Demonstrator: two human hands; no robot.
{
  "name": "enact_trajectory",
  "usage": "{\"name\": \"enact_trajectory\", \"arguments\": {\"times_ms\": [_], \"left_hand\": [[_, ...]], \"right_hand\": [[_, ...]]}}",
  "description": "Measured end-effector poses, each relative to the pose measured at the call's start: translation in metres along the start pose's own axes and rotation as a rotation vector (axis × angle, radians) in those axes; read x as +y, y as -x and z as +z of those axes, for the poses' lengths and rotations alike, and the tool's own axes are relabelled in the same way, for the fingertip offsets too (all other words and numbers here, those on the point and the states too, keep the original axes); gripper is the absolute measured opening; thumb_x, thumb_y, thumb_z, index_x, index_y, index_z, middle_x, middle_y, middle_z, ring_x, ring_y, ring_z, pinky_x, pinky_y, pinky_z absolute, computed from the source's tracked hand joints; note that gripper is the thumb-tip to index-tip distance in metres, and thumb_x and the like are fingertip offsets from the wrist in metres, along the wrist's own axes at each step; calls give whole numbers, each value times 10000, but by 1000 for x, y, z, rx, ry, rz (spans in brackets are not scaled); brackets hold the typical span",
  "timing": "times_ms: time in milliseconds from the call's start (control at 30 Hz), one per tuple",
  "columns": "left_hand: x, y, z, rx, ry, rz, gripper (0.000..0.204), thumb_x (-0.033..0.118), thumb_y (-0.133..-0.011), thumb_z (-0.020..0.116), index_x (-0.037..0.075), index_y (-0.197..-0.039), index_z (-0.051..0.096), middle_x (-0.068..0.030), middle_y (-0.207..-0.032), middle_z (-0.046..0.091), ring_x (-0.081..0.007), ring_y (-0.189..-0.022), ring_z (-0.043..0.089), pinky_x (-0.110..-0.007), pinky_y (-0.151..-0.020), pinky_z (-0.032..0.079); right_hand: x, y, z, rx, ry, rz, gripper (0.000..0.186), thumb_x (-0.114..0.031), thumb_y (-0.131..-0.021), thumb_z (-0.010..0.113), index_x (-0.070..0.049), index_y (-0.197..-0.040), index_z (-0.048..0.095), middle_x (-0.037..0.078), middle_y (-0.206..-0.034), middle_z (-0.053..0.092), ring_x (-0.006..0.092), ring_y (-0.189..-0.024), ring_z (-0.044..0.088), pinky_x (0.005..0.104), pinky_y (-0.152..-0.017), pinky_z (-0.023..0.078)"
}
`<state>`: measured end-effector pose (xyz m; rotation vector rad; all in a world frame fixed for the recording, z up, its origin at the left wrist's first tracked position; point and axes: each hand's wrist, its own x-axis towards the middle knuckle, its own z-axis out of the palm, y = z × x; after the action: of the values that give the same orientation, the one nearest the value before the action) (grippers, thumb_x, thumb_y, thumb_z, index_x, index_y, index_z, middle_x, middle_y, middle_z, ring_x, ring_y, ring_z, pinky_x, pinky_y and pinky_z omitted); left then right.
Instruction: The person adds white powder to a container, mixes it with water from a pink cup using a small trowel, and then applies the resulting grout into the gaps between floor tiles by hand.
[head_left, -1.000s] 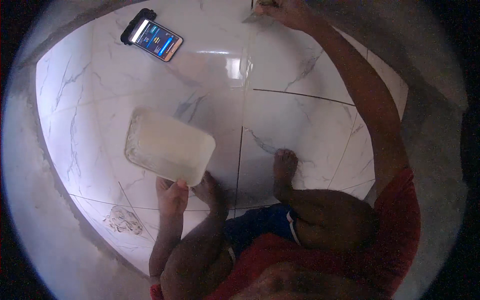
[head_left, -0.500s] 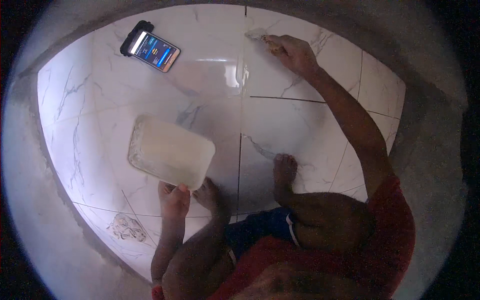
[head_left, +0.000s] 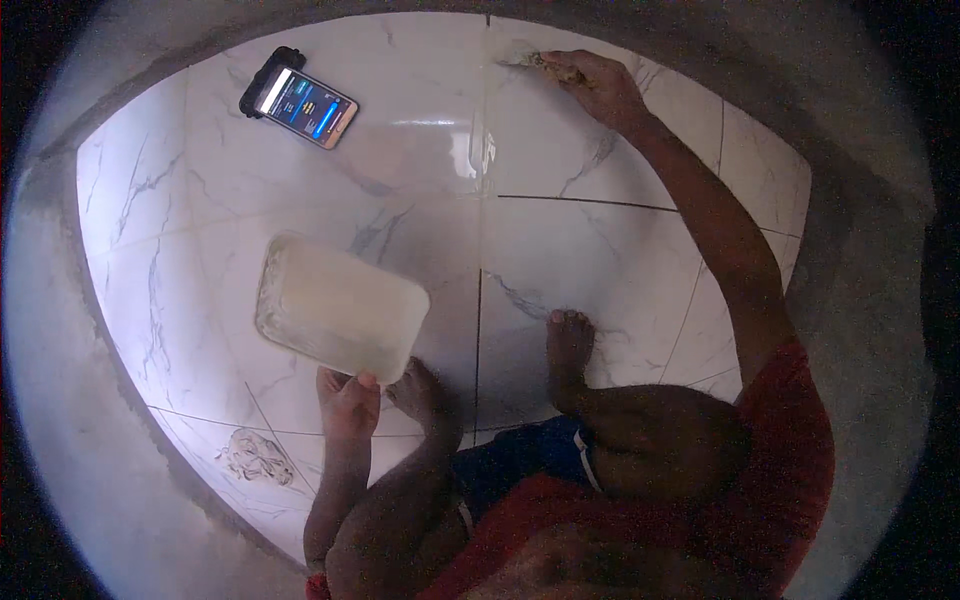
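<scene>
My left hand grips the near edge of a pale rectangular plastic tub, thumb over the rim. The tub is tilted toward me, with cream-white stuff inside and smears along its walls. Far to the right, my right hand is closed round a small scraper with a pale, smeared blade. Its blade is at the tiles, beside the far end of a joint. That joint looks pale and wet-smeared in its far half, dark in its near half. Most of the scraper's handle is hidden in my fingers.
A lit phone on a black holder lies on the marbled tiles at the far left. A crumpled whitish bundle lies at the near left. My bare feet are on the floor; grey walls surround it.
My right hand has shifted slightly away and to the right, carrying the scraper with it. The left hand and the tub have hardly moved.
</scene>
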<state>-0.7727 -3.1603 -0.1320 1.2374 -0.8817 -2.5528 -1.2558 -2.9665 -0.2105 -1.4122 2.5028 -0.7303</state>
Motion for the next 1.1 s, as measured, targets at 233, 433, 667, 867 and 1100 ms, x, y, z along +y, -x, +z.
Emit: {"name": "enact_trajectory", "arguments": {"times_ms": [233, 433, 667, 867, 1100], "left_hand": [[-3, 0, 5, 32, 29, 19, 640, 41, -808, 729, -86, -1343, 401, -166, -1247, 595, -288, -1150, 605, -417, -1015, 480], [-3, 2, 6, 29, 36, 18, 620, 7, -796, 700, -85, -1336, 411, -164, -1239, 596, -281, -1143, 607, -405, -1013, 482], [-2, 5, 2, 26, 20, 6, 643, 27, -786, 737, -82, -1321, 398, -164, -1232, 584, -266, -1098, 622, -390, -987, 511], [-8, 2, 3, 36, 4, 14, 634, 33, -785, 733, -67, -1325, 414, -177, -1245, 589, -280, -1132, 615, -397, -1002, 506], [-3, 2, 11, -13, 30, 3, 651, 73, -791, 762, -78, -1327, 424, -167, -1239, 599, -285, -1137, 609, -410, -1012, 486]], "right_hand": [[0, -24, -2, -40, 51, 51, 337, -222, -915, 650, -144, -1243, 644, 108, -1201, 672, 286, -1027, 672, 382, -889, 545], [3, -29, -15, -93, 45, 116, 342, -206, -924, 622, -167, -1263, 634, 119, -1127, 698, 308, -945, 685, 409, -869, 543], [26, -28, 0, -85, -40, 197, 383, -245, -933, 661, -237, -1312, 610, 83, -1168, 692, 215, -997, 668, 348, -894, 531], [40, -35, 2, -101, -9, 184, 431, -254, -916, 686, -215, -1334, 587, 81, -1158, 687, 214, -996, 656, 349, -910, 516], [33, -26, -6, -106, -32, 137, 434, -334, -899, 691, -170, -1293, 619, 118, -1133, 688, 266, -985, 664, 374, -868, 527]]}}
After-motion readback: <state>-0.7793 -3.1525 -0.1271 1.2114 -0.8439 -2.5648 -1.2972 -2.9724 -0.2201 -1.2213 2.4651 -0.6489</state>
